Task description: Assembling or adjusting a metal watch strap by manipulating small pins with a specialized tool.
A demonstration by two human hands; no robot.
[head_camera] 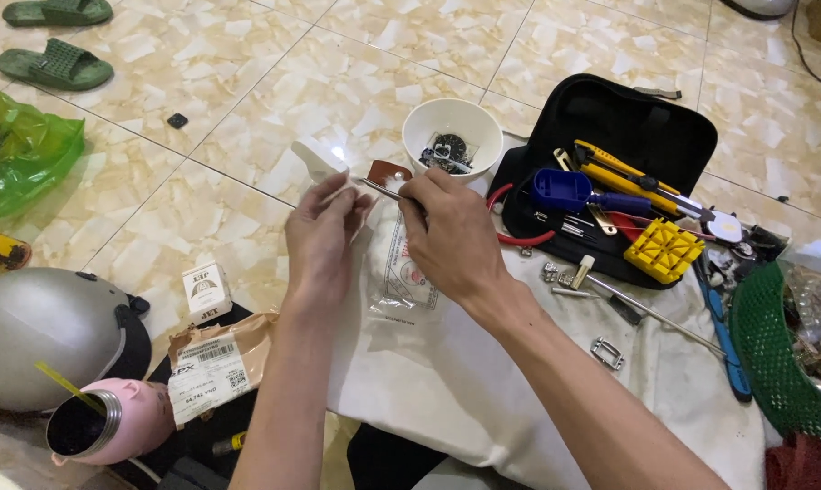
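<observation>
My left hand (pixel 322 238) pinches a small wad of white cotton (pixel 342 191) between its fingertips. My right hand (pixel 448 234) grips thin metal tweezers (pixel 383 189), whose tips reach into the cotton. Both hands hover over a clear bag of cotton (pixel 401 272) lying on a white cloth (pixel 447 381). Just beyond the hands are a brown leather strap piece (pixel 388 171) and a white bowl (pixel 453 133) holding small watch parts.
An open black tool case (pixel 610 136) with a blue tool, yellow tools and a yellow holder lies at right. Farther right stands a green mesh basket (pixel 773 363). At left are a grey helmet (pixel 47 336), pink cup (pixel 111 422), small box, brown parcel, green bag and green sandals.
</observation>
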